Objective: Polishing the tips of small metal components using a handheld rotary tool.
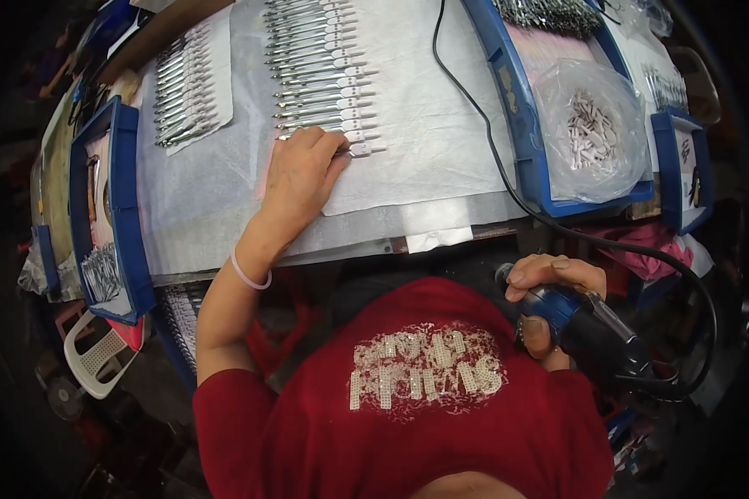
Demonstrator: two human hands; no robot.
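Observation:
My left hand point(298, 173) reaches over the table with its fingers closed around the near end of a column of slim metal parts point(324, 83). The flat, pale end of one part point(362, 150) sticks out past my fingertips; the rest of it is hidden under the hand. Beside my body, below the table edge, my right hand point(558, 270) is wrapped around a black and blue corded power tool that looks like an electric screwdriver point(603, 337). Its tip points up and to the left.
Similar parts point(187, 87) lie in a second column on the left. A blue tray point(524, 150) at right holds a plastic bag of small pale pieces point(591, 129). Another blue tray point(129, 208) stands at left. The black cable point(499, 158) crosses the table's white sheet.

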